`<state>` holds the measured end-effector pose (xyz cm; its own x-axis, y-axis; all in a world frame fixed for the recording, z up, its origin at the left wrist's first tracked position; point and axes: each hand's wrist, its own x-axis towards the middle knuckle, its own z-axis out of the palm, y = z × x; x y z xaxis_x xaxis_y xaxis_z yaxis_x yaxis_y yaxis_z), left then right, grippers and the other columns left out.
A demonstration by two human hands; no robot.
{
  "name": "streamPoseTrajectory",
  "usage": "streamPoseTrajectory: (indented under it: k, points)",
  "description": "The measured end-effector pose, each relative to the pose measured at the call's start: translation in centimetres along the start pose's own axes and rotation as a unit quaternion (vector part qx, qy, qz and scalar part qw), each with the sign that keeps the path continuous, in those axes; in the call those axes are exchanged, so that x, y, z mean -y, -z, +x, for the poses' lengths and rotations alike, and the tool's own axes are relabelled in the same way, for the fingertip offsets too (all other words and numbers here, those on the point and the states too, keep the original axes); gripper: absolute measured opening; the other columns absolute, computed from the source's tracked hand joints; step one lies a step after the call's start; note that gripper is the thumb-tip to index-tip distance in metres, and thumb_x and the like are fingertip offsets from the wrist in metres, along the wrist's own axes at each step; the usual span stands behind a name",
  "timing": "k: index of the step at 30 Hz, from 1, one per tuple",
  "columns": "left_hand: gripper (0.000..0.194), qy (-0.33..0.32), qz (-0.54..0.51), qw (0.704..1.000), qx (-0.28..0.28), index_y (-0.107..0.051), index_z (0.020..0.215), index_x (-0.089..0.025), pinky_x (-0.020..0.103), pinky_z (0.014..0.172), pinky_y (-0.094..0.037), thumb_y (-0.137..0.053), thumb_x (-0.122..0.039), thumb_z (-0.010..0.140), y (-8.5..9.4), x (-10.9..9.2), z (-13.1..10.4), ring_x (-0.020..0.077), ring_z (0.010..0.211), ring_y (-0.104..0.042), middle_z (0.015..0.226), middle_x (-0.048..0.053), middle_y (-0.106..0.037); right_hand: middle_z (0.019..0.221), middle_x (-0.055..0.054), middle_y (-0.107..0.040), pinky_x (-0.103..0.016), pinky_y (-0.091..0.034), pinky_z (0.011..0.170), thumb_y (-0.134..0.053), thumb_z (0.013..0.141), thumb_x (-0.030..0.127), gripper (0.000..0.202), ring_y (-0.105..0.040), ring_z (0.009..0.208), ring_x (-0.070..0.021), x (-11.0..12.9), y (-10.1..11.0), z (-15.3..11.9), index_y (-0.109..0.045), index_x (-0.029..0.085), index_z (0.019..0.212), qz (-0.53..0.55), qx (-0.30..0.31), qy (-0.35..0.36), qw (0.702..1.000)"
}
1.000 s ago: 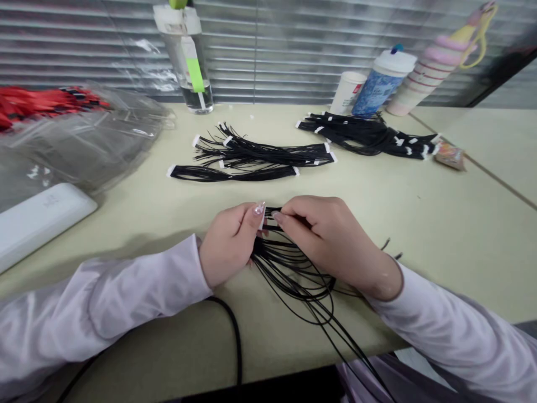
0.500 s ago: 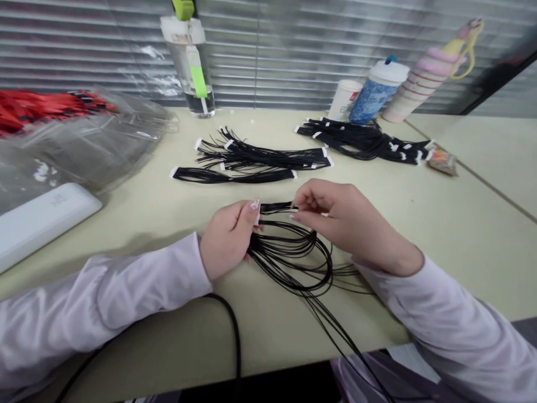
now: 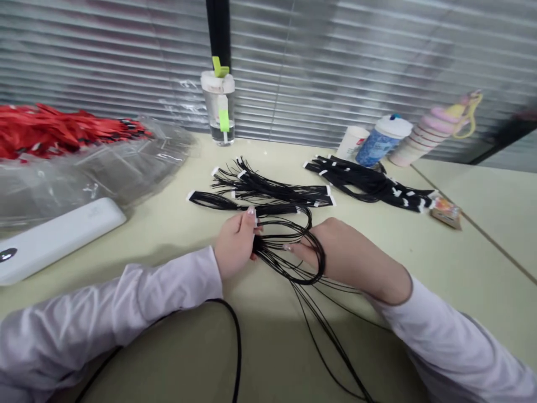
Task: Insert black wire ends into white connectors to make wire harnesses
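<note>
My left hand (image 3: 235,243) is closed around one end of a bundle of thin black wires (image 3: 272,254), with the thumb pressing a small white connector (image 3: 255,217). From there the wires fan out to the right in loops, and some trail down past the table's front edge. My right hand (image 3: 342,249) is in among these loops, with wires crossing in front of its fingers. Its thumb tip lies against several strands; the other fingertips are partly hidden. Just behind my hands lies a flat black wire harness (image 3: 218,200) with white ends.
More black harnesses lie in a middle pile (image 3: 277,187) and a right pile (image 3: 373,184). On the left are clear plastic bags (image 3: 113,170) with red strips (image 3: 62,131) and a white oblong device (image 3: 62,238). A water bottle (image 3: 220,106) and several cups stand along the blinds.
My right hand has moved from pinching the upper strands into the wire loops, which have shifted around it. The left hand keeps its hold. The camera view has tilted upward.
</note>
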<state>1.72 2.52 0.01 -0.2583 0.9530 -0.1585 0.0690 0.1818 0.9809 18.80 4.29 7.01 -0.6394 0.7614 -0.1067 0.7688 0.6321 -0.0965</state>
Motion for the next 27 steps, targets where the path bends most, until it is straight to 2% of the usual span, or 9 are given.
streamPoseTrajectory:
  k: [2, 6, 8, 11, 15, 17, 20, 23, 27]
  points:
    - [0.042, 0.005, 0.000, 1.000, 0.003, -0.049, 0.071, -0.015, 0.020, 0.025, -0.039, -0.043, -0.056, 0.080, -0.3, 0.0, 0.4, 0.0061, 0.036, -0.044, 0.069, 0.002, -0.055, 0.044, 0.003, -0.037, -0.023, -0.021, 0.048, -0.042, 0.084, 0.035, 0.040, -0.025, 0.045, -0.0071, -0.8, 0.3, 0.5, -0.045, 0.017, 0.049, 0.029, 0.033, 0.020, 0.999]
    - [0.042, 0.011, 0.008, 1.000, -0.003, -0.050, 0.073, -0.016, 0.019, 0.024, -0.040, -0.043, -0.056, 0.080, -0.4, 0.2, 0.8, 0.0061, 0.038, -0.044, 0.071, 0.002, -0.056, 0.064, 0.000, -0.055, -0.023, -0.031, 0.057, -0.048, 0.082, 0.034, 0.025, -0.045, 0.059, -0.0094, -1.8, 0.4, 0.4, -0.056, 0.018, 0.064, 0.037, -0.005, 0.062, 0.997]
    - [0.042, 0.018, 0.010, 1.000, -0.005, -0.050, 0.072, -0.016, 0.019, 0.024, -0.039, -0.044, -0.056, 0.079, -0.3, 0.3, 0.8, 0.0057, 0.037, -0.044, 0.070, 0.002, -0.056, 0.062, -0.002, -0.055, -0.024, -0.031, 0.056, -0.046, 0.083, 0.032, 0.028, -0.045, 0.057, -0.0095, -1.8, 0.3, 0.1, -0.054, 0.017, 0.061, 0.020, 0.014, 0.050, 0.998]
    - [0.042, 0.015, 0.012, 1.000, -0.004, -0.050, 0.070, -0.015, 0.018, 0.023, -0.039, -0.045, -0.057, 0.079, -0.2, 0.4, 0.9, 0.0054, 0.036, -0.043, 0.068, 0.002, -0.056, 0.050, 0.001, -0.047, -0.025, -0.024, 0.048, -0.041, 0.085, 0.030, 0.036, -0.034, 0.046, -0.0072, -1.3, -0.1, -0.3, -0.046, 0.017, 0.052, 0.006, 0.057, 0.027, 0.998]
    - [0.043, -0.003, 0.014, 1.000, 0.000, -0.052, 0.072, -0.016, 0.018, 0.022, -0.039, -0.045, -0.058, 0.078, -0.1, 0.6, 0.8, 0.0061, 0.037, -0.044, 0.068, 0.002, -0.057, 0.049, 0.003, -0.043, -0.024, -0.022, 0.048, -0.037, 0.088, 0.028, 0.036, -0.031, 0.047, -0.0061, -0.6, -1.3, 0.1, -0.044, 0.017, 0.054, 0.074, 0.018, 0.077, 0.994]
    - [0.044, -0.009, 0.021, 1.000, 0.005, -0.053, 0.074, -0.016, 0.018, 0.023, -0.040, -0.045, -0.059, 0.077, -0.1, 0.7, 0.6, 0.0071, 0.040, -0.046, 0.068, 0.002, -0.058, 0.052, 0.004, -0.045, -0.023, -0.024, 0.050, -0.038, 0.087, 0.024, 0.032, -0.033, 0.049, -0.0055, -0.5, -2.2, 0.6, -0.047, 0.016, 0.058, 0.120, 0.008, 0.116, 0.986]
    - [0.046, -0.018, 0.033, 0.999, 0.013, -0.053, 0.076, -0.016, 0.018, 0.024, -0.042, -0.042, -0.061, 0.078, 0.0, 0.8, 0.5, 0.0076, 0.041, -0.048, 0.069, 0.003, -0.059, 0.060, 0.003, -0.052, -0.023, -0.027, 0.054, -0.038, 0.087, 0.020, 0.025, -0.037, 0.053, -0.0059, -0.4, -3.4, 1.3, -0.051, 0.017, 0.066, 0.139, -0.009, 0.128, 0.982]
    - [0.048, -0.026, 0.037, 0.999, 0.020, -0.053, 0.074, -0.016, 0.018, 0.024, -0.042, -0.040, -0.062, 0.078, 0.0, 0.9, 0.5, 0.0071, 0.039, -0.048, 0.069, 0.003, -0.059, 0.065, 0.001, -0.053, -0.024, -0.028, 0.056, -0.039, 0.085, 0.020, 0.020, -0.039, 0.057, -0.0080, -0.4, -3.7, 1.1, -0.050, 0.017, 0.068, 0.087, -0.041, 0.125, 0.987]
    - [0.049, -0.020, 0.028, 0.999, 0.018, -0.052, 0.071, -0.016, 0.018, 0.021, -0.038, -0.038, -0.062, 0.079, -0.1, 0.8, 0.6, 0.0067, 0.034, -0.047, 0.068, 0.002, -0.058, 0.055, 0.000, -0.049, -0.026, -0.024, 0.050, -0.049, 0.079, 0.018, 0.020, -0.036, 0.050, -0.0085, -1.1, -1.4, -0.7, -0.053, 0.017, 0.059, -0.046, -0.137, 0.048, 0.988]
